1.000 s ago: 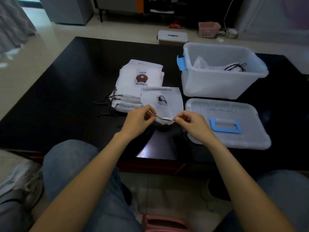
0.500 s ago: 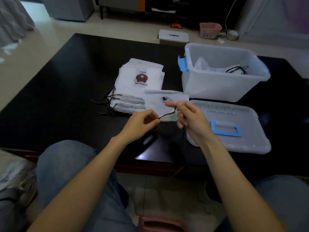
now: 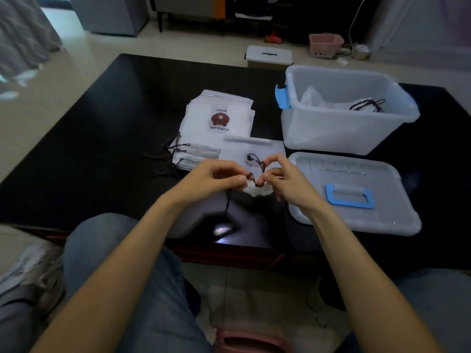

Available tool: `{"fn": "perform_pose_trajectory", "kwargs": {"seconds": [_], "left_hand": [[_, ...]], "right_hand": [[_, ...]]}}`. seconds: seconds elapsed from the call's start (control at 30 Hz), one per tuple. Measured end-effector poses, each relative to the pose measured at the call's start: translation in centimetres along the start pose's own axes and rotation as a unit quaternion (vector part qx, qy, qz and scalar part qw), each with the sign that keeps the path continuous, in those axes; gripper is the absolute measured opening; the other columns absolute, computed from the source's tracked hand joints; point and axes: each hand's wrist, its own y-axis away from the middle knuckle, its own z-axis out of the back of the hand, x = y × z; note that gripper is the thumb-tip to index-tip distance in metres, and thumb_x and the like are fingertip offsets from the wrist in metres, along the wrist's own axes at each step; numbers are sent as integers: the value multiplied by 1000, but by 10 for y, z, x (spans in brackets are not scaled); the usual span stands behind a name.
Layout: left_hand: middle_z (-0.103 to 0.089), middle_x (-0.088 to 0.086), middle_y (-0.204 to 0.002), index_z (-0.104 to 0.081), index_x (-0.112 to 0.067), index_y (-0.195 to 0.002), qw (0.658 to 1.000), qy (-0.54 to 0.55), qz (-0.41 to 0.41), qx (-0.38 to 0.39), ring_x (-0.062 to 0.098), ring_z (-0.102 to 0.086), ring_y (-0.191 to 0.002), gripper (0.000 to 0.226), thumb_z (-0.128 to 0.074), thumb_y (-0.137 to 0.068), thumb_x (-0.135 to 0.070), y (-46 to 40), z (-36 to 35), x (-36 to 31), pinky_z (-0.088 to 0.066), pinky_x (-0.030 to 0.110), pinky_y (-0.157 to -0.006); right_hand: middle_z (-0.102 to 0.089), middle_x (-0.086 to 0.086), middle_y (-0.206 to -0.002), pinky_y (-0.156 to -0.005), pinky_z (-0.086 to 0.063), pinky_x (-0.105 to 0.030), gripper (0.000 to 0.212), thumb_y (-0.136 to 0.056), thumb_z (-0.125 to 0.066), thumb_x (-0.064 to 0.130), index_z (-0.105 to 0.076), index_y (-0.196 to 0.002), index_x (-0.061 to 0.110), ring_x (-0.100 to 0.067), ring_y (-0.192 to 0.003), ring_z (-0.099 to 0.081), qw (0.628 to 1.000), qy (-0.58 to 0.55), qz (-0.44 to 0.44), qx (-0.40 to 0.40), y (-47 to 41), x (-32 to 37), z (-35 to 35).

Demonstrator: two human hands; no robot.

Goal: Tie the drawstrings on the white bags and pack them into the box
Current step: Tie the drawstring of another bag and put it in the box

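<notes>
Knotting the drawstring (image 3: 257, 166) of one white bag (image 3: 251, 151), just in front of the box (image 3: 344, 128). Our left hand (image 3: 211, 179) and right hand (image 3: 285, 179) each have fingers curled, pinching cord. We judge: keep both ends taut and cinch the knot against the gathered mouth.

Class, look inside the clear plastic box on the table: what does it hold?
Inside the box lie crumpled white bags with dark drawstrings. Its frosted walls hide the bottom, so their number cannot be told.
</notes>
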Motion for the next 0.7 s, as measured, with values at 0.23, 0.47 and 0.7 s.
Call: {"fn": "perform_pose_trajectory", "kwargs": {"seconds": [0.23, 0.47, 0.7], "left_hand": [[-72, 4, -96, -60, -23, -120, 990, -131, -17, 44, 11, -68, -92, 35, -63, -87, -9, -26, -5, 2, -51, 19, -86], [-73, -4, -82, -54, -36, -116, 974, -219, -16, 62, 1, -68, -76, 31, -62, -90, -23, -33, -5, 5, -53, 19, -78], [-73, -5, -77, -44, -28, -107, 961, -275, -20, 17, 1, -67, -67, 29, -65, -87, -28, -32, -12, 7, -56, 29, -75]], "right_hand": [[-66, 1, -67, -42, -40, -18, 11, -95, -50, 4, -60, -90, 5, -5, -42, -43, 996, -84, -18, -12, -1, -8, -4], [-63, 7, -64, -46, -32, -18, 17, -94, -51, 5, -62, -84, 13, -3, -48, -42, 990, -142, 9, -8, 4, -11, -8], [-61, 4, -66, -46, -34, -13, 19, -94, -56, 20, -62, -77, 14, 2, -50, -50, 987, -158, 2, -35, 7, -8, -13]]}}
